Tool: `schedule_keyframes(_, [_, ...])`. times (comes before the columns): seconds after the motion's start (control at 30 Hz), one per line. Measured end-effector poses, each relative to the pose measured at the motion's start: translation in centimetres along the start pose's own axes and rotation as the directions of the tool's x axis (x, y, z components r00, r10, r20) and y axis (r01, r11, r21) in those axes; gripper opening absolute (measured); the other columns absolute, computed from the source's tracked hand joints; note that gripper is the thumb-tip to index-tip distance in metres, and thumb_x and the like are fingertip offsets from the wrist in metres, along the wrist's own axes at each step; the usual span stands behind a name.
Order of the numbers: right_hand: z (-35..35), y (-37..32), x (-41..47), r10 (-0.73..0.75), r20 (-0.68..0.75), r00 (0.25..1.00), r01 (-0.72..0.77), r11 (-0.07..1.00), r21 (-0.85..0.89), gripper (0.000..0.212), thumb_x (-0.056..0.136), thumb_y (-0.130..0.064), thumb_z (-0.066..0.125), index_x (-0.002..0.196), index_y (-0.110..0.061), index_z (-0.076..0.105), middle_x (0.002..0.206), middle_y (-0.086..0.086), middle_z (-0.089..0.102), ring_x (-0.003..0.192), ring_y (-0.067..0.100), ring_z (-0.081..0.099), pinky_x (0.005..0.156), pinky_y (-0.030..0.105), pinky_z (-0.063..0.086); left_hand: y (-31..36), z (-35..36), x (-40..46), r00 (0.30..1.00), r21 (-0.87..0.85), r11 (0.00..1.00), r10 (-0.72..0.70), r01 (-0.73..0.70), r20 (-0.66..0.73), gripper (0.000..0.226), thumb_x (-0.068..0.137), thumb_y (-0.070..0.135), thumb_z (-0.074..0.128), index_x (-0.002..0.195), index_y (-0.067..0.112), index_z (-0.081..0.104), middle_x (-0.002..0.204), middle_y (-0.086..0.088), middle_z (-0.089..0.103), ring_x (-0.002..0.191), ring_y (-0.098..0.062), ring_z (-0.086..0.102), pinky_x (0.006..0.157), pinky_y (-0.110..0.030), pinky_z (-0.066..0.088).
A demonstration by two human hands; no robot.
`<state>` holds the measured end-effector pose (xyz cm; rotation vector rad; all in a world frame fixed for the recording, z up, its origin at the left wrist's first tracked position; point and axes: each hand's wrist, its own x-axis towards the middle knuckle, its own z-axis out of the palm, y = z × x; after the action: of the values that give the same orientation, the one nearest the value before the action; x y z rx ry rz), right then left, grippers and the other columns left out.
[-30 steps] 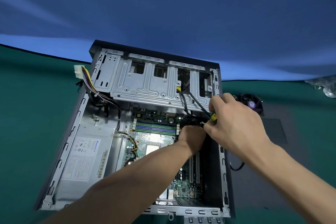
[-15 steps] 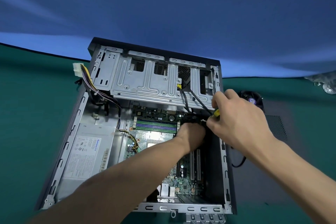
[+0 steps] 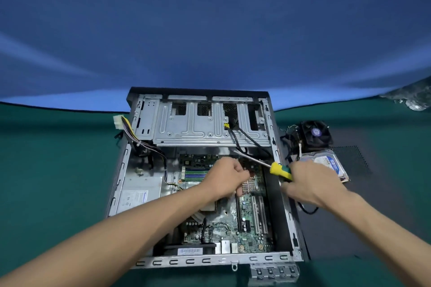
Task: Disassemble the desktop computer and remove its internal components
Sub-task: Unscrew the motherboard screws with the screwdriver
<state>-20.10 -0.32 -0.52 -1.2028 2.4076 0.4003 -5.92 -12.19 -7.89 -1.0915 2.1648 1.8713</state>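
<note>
**Open case, both hands over the board**

Your computer case (image 3: 205,179) lies open on the green mat (image 3: 53,170), one case, side panel off. Your left hand (image 3: 225,178) is curled into a fist over the circuit board (image 3: 233,223); you cannot tell from here whether it grips anything. Your right hand (image 3: 310,182) is closed around one screwdriver (image 3: 278,170), shaft pointing toward 10 o'clock, tip under the drive cage (image 3: 205,123). The case's right wall stands just beside that hand. At 9 o'clock sits one power supply (image 3: 137,191). Outside the case at 3 o'clock: one hard drive (image 3: 326,162), one fan (image 3: 314,134) beyond it. The mat is open at 9 o'clock.
</note>
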Motion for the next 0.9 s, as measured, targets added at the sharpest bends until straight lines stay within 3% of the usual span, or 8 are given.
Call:
schedule_keyframes(0.1, [0.9, 1.0, -1.0, 0.007, -0.095, 0.995, 0.012, 0.979, 0.202, 0.036, 0.077, -0.053, 0.057, 0.057, -0.024, 0.049, 0.052, -0.008, 0.048, 0.053, 0.014, 0.048, 0.048, 0.026, 0.032, 1.4, 0.0, -1.4, 1.0, -0.067, 0.998, -0.007, 0.008, 0.006, 0.02, 0.092, 0.015, 0.055, 0.074, 0.006, 0.057, 0.045, -0.002, 0.059, 0.032, -0.013, 0.04, 0.034, -0.018, 0.033])
schedule_keyframes(0.2, [1.3, 1.4, -2.0, -0.089, -0.148, 0.985, 0.144, 0.897, 0.418, 0.031, 0.078, -0.046, 0.065, 0.053, -0.035, 0.051, 0.047, -0.01, 0.048, 0.047, 0.001, 0.043, 0.044, 0.02, 0.028, 3.2, 0.4, -2.3, 1.0, -0.136, 0.991, -0.002, 0.002, 0.0, 0.021, 0.093, 0.014, 0.056, 0.073, 0.01, 0.055, 0.044, -0.003, 0.057, 0.03, -0.015, 0.038, 0.033, -0.018, 0.032])
schedule_keyframes(0.33, [1.2, 1.5, -2.3, -0.103, -0.26, 0.96, 0.264, 0.64, 0.721, 0.009, 0.08, -0.035, 0.07, 0.071, -0.032, 0.068, 0.053, -0.011, 0.059, 0.047, 0.002, 0.046, 0.049, 0.024, 0.034, 6.1, 1.2, -3.1, 0.998, -0.04, 0.997, 0.059, -0.059, -0.018, 0.023, 0.094, 0.014, 0.052, 0.072, 0.009, 0.054, 0.043, -0.001, 0.058, 0.029, -0.014, 0.037, 0.034, -0.02, 0.028])
schedule_keyframes(0.4, [1.1, 1.8, -2.2, -0.087, -0.276, 0.957, 0.282, 0.491, 0.824, 0.01, 0.079, -0.028, 0.073, 0.071, -0.028, 0.068, 0.052, -0.008, 0.057, 0.046, 0.006, 0.045, 0.052, 0.026, 0.037, 7.3, 1.8, -3.3, 0.997, -0.02, 0.997, 0.077, -0.077, -0.017, 0.019, 0.094, 0.012, 0.049, 0.076, 0.007, 0.053, 0.042, 0.0, 0.057, 0.027, -0.013, 0.037, 0.032, -0.016, 0.027])
schedule_keyframes(0.47, [1.1, 2.3, -2.1, -0.083, -0.296, 0.952, 0.302, 0.435, 0.849, 0.013, 0.079, -0.025, 0.074, 0.07, -0.024, 0.065, 0.053, -0.005, 0.056, 0.049, 0.011, 0.046, 0.053, 0.032, 0.041, 8.2, 2.5, -3.4, 0.997, -0.02, 0.997, 0.076, -0.077, -0.025, 0.019, 0.095, 0.011, 0.048, 0.076, 0.007, 0.053, 0.044, 0.0, 0.057, 0.027, -0.012, 0.037, 0.031, -0.016, 0.026])
schedule_keyframes(0.57, [1.5, 3.3, -1.9, -0.076, -0.313, 0.947, 0.317, 0.401, 0.859, 0.014, 0.079, -0.022, 0.074, 0.07, -0.022, 0.063, 0.053, -0.006, 0.054, 0.05, 0.014, 0.047, 0.05, 0.037, 0.045, 9.0, 3.8, -3.2, 0.997, -0.034, 0.997, 0.062, -0.064, -0.036, 0.023, 0.097, 0.013, 0.046, 0.075, 0.009, 0.052, 0.045, 0.0, 0.057, 0.028, -0.013, 0.038, 0.032, -0.016, 0.026])
schedule_keyframes(0.73, [2.8, 5.4, -1.4, -0.052, -0.313, 0.948, 0.311, 0.347, 0.885, 0.015, 0.081, -0.013, 0.071, 0.072, -0.021, 0.062, 0.059, 0.002, 0.059, 0.042, 0.015, 0.049, 0.042, 0.033, 0.046, 9.4, 6.3, -2.0, 0.999, 0.008, 1.0, 0.022, -0.021, -0.043, 0.024, 0.099, 0.015, 0.042, 0.077, 0.01, 0.05, 0.047, -0.002, 0.059, 0.029, -0.013, 0.042, 0.034, -0.017, 0.028])
schedule_keyframes(0.9, [4.5, 7.5, -0.4, -0.059, -0.289, 0.956, 0.278, 0.506, 0.817, 0.011, 0.084, -0.023, 0.067, 0.077, -0.028, 0.059, 0.067, -0.002, 0.062, 0.052, 0.018, 0.054, 0.055, 0.031, 0.046, 9.3, 8.7, -0.5, 0.999, 0.127, 0.992, -0.011, 0.016, -0.045, 0.024, 0.1, 0.015, 0.041, 0.077, 0.011, 0.047, 0.048, 0.0, 0.059, 0.031, -0.011, 0.044, 0.035, -0.017, 0.032])
